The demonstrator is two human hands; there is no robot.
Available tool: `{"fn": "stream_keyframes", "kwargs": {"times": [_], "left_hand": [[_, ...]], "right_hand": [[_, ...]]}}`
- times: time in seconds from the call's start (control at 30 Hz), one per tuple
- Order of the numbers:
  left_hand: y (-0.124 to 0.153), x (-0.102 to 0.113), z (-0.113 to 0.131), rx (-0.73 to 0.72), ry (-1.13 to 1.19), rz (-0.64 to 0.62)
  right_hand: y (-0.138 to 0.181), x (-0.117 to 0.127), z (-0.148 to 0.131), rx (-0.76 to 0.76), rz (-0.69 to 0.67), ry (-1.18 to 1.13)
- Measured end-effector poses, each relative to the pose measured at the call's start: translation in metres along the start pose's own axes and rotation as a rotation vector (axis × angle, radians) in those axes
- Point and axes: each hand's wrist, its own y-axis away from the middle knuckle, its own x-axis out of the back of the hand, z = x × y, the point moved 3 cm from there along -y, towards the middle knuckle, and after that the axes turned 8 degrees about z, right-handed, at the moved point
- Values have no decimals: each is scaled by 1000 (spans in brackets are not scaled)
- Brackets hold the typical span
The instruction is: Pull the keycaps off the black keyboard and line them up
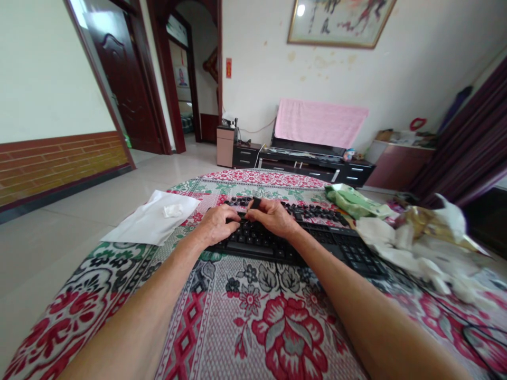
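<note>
A black keyboard (253,248) lies on the patterned tablecloth, some of its keys off in the upper rows. Over its left part rests my left hand (220,224), fingers curled down at the keys and thumb close to the index finger. Just to the right, my right hand (273,216) is closed in a pinch around a small black object (256,202) whose upper end sticks out above the fingers; its lower end is hidden. Both hands' fingertips nearly meet over the keyboard. Behind it, loose black keycaps (317,212) lie in a spread row.
A white sheet (138,224) with a crumpled tissue (173,211) lies at the left. Right of the keyboard are a green packet (356,203), used tissues (396,245) and a black cable (439,306). A low cabinet (304,166) stands beyond the round table.
</note>
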Motion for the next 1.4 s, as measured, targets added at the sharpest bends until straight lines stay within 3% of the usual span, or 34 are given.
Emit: {"fn": "stream_keyframes", "kwargs": {"times": [0.3, 0.77, 1.4], "left_hand": [[0, -1, 1, -37, 3, -6], [0, -2, -2, -4, 13, 10], [0, 1, 2, 0, 13, 18]], "right_hand": [[4, -10, 5, -7, -13, -47], [9, -9, 3, 83, 20, 126], [7, -7, 11, 6, 25, 56]]}}
